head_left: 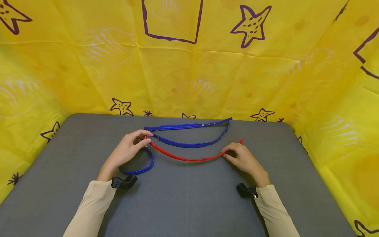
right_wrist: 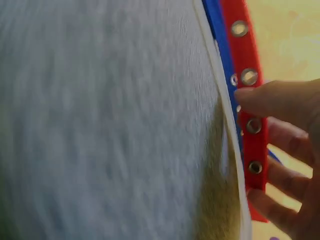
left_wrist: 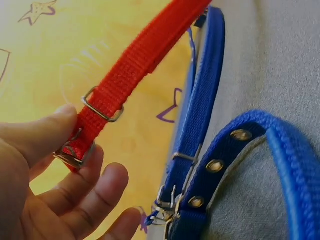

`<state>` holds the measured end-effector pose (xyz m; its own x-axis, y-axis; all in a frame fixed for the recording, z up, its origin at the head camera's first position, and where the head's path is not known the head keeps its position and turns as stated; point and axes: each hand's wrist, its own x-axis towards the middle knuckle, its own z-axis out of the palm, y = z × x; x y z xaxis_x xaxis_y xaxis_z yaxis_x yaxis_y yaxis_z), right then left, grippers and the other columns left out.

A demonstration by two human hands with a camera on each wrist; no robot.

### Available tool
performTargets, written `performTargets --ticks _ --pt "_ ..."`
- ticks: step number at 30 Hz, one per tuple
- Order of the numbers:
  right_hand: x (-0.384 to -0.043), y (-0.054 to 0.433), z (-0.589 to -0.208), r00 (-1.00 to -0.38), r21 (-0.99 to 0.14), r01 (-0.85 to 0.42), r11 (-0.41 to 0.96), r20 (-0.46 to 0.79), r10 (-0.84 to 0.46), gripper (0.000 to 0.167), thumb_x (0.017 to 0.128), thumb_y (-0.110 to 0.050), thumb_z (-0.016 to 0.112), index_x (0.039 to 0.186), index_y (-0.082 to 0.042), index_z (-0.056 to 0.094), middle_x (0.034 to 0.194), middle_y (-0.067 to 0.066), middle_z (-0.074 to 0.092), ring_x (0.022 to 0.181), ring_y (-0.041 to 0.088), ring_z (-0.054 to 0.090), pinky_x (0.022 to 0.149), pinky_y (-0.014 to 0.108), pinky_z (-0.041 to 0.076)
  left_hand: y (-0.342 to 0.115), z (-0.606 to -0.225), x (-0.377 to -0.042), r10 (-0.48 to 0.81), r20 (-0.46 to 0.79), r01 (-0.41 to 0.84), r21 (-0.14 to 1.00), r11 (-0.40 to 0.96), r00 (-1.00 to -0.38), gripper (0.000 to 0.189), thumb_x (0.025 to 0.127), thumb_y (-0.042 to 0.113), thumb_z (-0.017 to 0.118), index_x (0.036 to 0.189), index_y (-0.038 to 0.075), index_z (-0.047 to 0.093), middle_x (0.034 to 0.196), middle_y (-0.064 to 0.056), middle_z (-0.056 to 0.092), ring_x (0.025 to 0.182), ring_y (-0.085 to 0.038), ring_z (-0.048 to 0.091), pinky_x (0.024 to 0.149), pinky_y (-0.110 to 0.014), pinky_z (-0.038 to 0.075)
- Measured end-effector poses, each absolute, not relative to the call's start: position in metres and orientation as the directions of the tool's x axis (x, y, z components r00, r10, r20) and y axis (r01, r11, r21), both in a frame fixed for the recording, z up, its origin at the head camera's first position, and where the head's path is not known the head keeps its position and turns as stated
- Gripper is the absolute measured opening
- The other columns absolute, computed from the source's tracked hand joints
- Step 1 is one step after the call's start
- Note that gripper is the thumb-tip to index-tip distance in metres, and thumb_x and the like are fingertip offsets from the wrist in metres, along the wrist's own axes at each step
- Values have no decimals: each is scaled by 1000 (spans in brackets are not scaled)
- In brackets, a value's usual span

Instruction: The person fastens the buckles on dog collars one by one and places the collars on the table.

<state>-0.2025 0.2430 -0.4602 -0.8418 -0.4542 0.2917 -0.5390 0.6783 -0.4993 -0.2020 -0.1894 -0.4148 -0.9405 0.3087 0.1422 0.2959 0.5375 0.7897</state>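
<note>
A red collar (head_left: pixel 189 160) is stretched in a sagging curve between my two hands. My left hand (head_left: pixel 128 149) pinches its buckle end between thumb and fingers; the metal buckle (left_wrist: pixel 72 157) and a metal loop (left_wrist: pixel 102 105) show in the left wrist view. Near the other end, my right hand (head_left: pixel 244 159) pinches the strap, where several metal eyelets (right_wrist: pixel 249 76) run along it. A small blue collar (head_left: pixel 137 172), closed into a loop, lies beside my left hand. Behind the red collar lie a straight blue strap (head_left: pixel 179 126) and a curved blue strap (head_left: pixel 189 145), meeting at the right.
The grey table (head_left: pixel 189 204) reaches back to a yellow cloth (head_left: pixel 189 69) printed with starfish and fish, which also hangs along both sides. A black wrist camera (head_left: pixel 124 182) sits on my left wrist and another black camera (head_left: pixel 246 190) on my right.
</note>
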Motion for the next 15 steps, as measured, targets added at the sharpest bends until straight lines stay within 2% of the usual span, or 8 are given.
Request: performTargets --ticks 8,15 --pt "-202 242 -461 -880 -526 -471 708 223 -419 9 85 -10 77 94 -11 75 96 3 72 96 26 64 92 46 46 -198 -411 -201 279 147 287 773 567 -949 29 98 19 64 122 4 63 98 -14 67 83 -31 64 70 -21 48" --pt "-200 258 -457 -926 -507 -376 776 185 -328 15 85 -17 78 98 -8 76 104 14 68 103 37 58 92 54 43 -200 -410 -201 290 121 273 777 568 -949 28 98 20 64 122 5 64 96 -16 69 78 -20 62 68 -22 46"
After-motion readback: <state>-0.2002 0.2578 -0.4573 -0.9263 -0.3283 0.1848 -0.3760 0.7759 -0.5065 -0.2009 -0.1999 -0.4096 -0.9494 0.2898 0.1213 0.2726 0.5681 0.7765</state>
